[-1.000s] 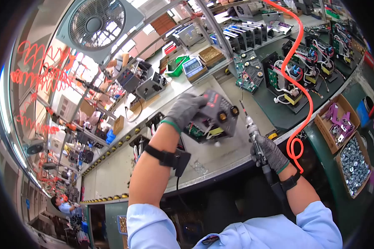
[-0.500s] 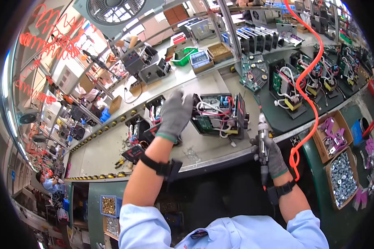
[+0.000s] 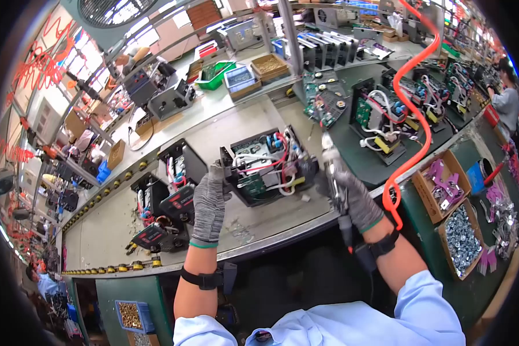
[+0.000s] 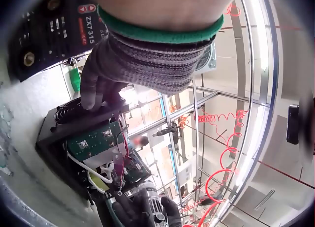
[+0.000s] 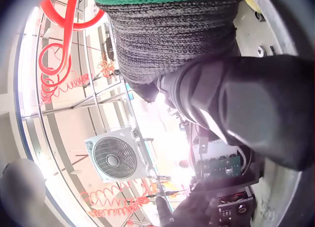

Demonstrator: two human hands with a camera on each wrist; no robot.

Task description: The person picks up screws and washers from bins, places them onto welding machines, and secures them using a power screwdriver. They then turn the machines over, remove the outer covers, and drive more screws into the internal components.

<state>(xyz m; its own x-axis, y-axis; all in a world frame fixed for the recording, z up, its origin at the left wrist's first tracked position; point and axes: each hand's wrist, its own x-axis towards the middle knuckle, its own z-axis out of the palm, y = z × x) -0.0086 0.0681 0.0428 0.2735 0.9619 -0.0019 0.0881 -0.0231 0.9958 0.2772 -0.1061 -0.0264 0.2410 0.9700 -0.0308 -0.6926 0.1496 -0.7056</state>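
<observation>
An open black device [image 3: 262,164] full of wires and a green board rests on the bench. My gloved left hand [image 3: 209,205] is at its left end; the left wrist view shows the fingers [image 4: 89,91] hooked over the edge of the device's panel [image 4: 74,138]. Beside the device's right end, my gloved right hand [image 3: 357,202] grips a silver power screwdriver [image 3: 332,164], its tip pointing away from me. The right wrist view shows the right glove [image 5: 172,40] close up, with part of the device [image 5: 221,165] beyond.
Two more open devices [image 3: 181,164] [image 3: 150,196] stand left of the left hand. Several units [image 3: 380,115] line the green mat on the right, beside a circuit board [image 3: 326,104]. A red coiled hose [image 3: 406,95] hangs near the right arm. Boxes of purple parts [image 3: 444,184] and metal pieces [image 3: 461,239] lie at right.
The device, tilted up in my left hand at first, then stood on the bench. My left hand has moved from above it to its left end. The right hand still grips the screwdriver.
</observation>
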